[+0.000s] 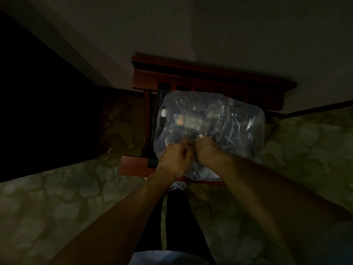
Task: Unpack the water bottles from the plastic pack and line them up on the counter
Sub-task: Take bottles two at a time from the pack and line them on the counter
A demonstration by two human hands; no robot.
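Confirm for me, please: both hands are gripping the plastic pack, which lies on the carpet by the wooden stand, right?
Not quite. The head view shows the pack resting on top of the wooden stand, not on the carpet. The rest holds: the left hand and the right hand both pinch the pack's film at its near side.

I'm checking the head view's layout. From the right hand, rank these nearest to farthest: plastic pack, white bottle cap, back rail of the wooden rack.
1. plastic pack: gripped by the right hand.
2. white bottle cap: pack's far-left corner.
3. back rail: beyond the pack, against the wall.
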